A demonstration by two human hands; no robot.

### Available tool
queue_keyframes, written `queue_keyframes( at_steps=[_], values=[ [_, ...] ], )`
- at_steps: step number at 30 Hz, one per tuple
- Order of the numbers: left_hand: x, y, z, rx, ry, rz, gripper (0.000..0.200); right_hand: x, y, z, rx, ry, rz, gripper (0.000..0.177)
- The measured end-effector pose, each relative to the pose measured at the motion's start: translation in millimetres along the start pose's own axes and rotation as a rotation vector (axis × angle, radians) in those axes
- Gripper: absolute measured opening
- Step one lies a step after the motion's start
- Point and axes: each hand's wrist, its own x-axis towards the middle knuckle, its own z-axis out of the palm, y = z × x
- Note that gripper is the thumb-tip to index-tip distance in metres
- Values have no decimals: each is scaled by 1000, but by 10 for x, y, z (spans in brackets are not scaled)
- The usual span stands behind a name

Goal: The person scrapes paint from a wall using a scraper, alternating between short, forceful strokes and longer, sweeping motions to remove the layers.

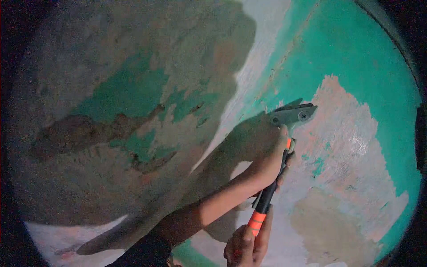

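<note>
Up against the wall, the left hand (272,163) is wrapped tight round the upper part of a scraper (266,199), fingers pressed together on the shaft, thumb stretched up towards the head. Lower down, the right hand (247,245) closes round the orange butt of the handle, fingers curled shut. The scraper's long axis runs steeply from bottom left to top right, black-and-orange grip low and grey metal head (294,115) high. The blade edge points up and a little right, flat against the wall (360,53). The head sits right where green paint (338,49) meets a bare pinkish patch (351,147) with ragged edges. The left forearm reaches in from the lower left out of a dark sleeve (147,252). Further left, a big shadow (209,89) covers the wall over dull, flaking green and brown patches. No lettering on the tool can be made out.
</note>
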Motion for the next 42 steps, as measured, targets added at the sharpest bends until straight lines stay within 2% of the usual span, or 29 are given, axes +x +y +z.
queue_keyframes(
  at_steps=[4, 7, 10, 13, 16, 17, 20, 21, 25, 26, 28, 29, 31, 34, 37, 39, 42],
  values=[
    [-83, 66, 45, 48, 42, 59, 56, -17, 37, -62, 5, 1, 9, 59],
    [-49, 76, 50, 61, 74, 25, 57, 36, -37, -38, 32, -12, -4, 58],
    [-126, 7, 67, 89, 131, 33, 57, -4, 48, -93, -46, -58, -76, 58],
    [10, 14, 34, -72, 48, -46, 55, 66, -49, -103, -21, -37, 17, 58],
    [-47, 16, 92, 37, 158, 58, 54, -5, 74, -191, -45, -16, 26, 58],
    [-67, -65, 75, -3, 92, 70, 53, -24, 165, -241, -79, -50, -90, 58],
    [-23, 50, 89, 14, 116, 27, 53, 101, -130, -81, -45, -31, 11, 58],
    [40, 37, 84, -117, 71, 77, 52, 154, -151, -55, -85, -29, -5, 58],
    [-21, 34, 30, 27, 75, 114, 56, 19, -18, -135, -80, -91, -96, 57],
    [10, 39, 9, 56, 69, 132, 57, 20, -13, -144, -79, -64, -66, 57],
    [24, 72, 47, -19, 59, 0, 55, 122, -148, -64, -96, -6, 11, 57],
    [-11, 124, 68, 9, 98, -6, 56, 112, -186, -46, -78, 12, 59, 57],
    [-10, 49, -43, -15, -25, 31, 59, 4, -110, -73, -45, -32, -4, 56],
    [52, 30, -29, 31, -29, 80, 61, 90, -166, -26, -59, -22, 18, 56],
    [40, 48, 51, -56, 24, 12, 55, 55, -215, -55, -85, -21, 62, 57],
    [-72, 62, 50, -60, 27, 24, 55, 23, -152, -41, -75, -74, -9, 58],
    [-16, 30, 43, -116, -1, 38, 54, 45, -216, -38, -36, -13, 39, 57]
  ],
)
